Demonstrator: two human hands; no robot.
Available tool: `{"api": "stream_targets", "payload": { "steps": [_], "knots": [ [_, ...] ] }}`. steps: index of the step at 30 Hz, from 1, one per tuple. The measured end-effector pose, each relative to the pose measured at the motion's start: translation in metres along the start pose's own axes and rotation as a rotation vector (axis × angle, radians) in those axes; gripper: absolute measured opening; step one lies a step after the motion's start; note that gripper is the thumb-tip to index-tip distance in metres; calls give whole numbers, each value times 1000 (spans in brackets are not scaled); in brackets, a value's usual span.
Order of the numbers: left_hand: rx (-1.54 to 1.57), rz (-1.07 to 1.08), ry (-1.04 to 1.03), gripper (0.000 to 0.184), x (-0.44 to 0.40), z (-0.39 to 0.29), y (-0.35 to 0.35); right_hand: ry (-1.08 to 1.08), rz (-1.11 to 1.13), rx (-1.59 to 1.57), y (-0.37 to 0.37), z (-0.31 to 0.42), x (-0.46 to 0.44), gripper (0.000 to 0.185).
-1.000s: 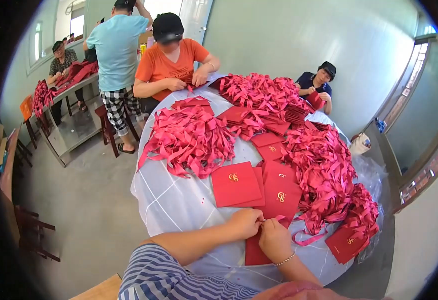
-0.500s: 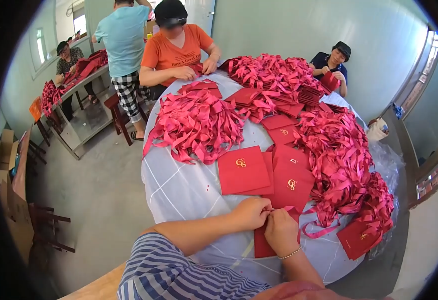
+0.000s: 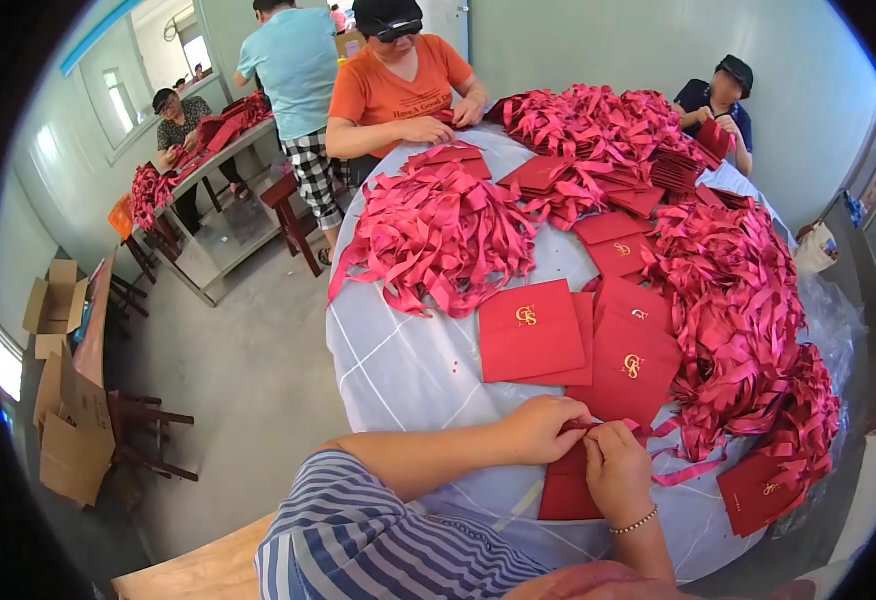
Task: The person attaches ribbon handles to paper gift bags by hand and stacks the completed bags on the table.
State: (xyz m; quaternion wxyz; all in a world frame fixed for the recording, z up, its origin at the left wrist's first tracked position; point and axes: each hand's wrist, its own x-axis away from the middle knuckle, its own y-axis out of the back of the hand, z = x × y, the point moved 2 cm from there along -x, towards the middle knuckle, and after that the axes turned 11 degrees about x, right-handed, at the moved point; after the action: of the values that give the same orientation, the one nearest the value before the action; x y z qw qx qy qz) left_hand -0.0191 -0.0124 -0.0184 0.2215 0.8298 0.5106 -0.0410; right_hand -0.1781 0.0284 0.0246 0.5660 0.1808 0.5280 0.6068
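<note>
My left hand and my right hand meet at the near edge of the table, each pinching a narrow red ribbon stretched between them. Just under the fingers lies a red pouch, partly covered by my right hand. Whether the ribbon is joined to this pouch is hidden. Beyond my hands, several red pouches with gold lettering overlap, among them one flat red pouch and another red pouch. A beaded bracelet circles my right wrist.
A ribbon heap stands at the table's left, and a long ribbon pile runs along its right. Across the table, a person in orange and a person in dark clothes handle red pieces. Cardboard boxes stand at left.
The camera has turned a little left, so everything sits further right in view. My fingertips have parted slightly, and a red strip now shows between them.
</note>
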Motion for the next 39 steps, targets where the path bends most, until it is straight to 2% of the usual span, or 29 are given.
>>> {"api": "stream_targets", "payload": {
  "steps": [5,8,10,11,12,15,16,17,18,25,30,31,33,34,36,37,39],
  "knots": [
    [56,2,39,14,-2,1,1,41,-21,20,5,-3,0,8],
    [52,-2,58,16,-2,-2,2,-88,37,-123,17,-6,-2,10],
    [28,-3,62,17,-3,-2,1,-110,-118,-83,23,-14,-1,12],
    [21,11,85,17,-3,-1,1,-14,-206,-2,24,-18,-3,12],
    [14,26,108,18,-3,0,1,-18,-203,-2,25,-17,-3,12],
    [-49,60,81,16,-2,4,-3,8,-181,22,27,-14,-5,13],
    [-48,60,85,16,-1,4,-3,94,-144,50,26,-10,-7,13],
    [-20,59,4,15,0,1,-3,182,-106,77,25,-7,-8,14],
    [7,55,-78,14,1,-2,-3,185,-101,75,24,-8,-7,14],
    [-45,88,-178,6,1,-7,4,157,106,-30,22,-10,-9,18],
    [140,274,-52,11,-7,-3,14,117,215,-104,22,-16,-6,20],
    [140,275,-57,11,-8,-8,19,168,218,-126,23,-14,-6,18],
    [432,485,305,16,-5,-16,25,189,261,-179,22,-11,-5,14],
    [431,482,304,16,-7,-14,27,192,261,-180,22,-9,-4,14],
    [201,761,355,20,-5,-6,26,275,313,-130,20,-5,-3,14],
    [201,758,355,20,-3,-3,25,277,314,-130,19,-5,-3,14],
    [199,703,103,19,-2,-3,23,283,349,-137,18,-6,-2,14]
  ]
}}
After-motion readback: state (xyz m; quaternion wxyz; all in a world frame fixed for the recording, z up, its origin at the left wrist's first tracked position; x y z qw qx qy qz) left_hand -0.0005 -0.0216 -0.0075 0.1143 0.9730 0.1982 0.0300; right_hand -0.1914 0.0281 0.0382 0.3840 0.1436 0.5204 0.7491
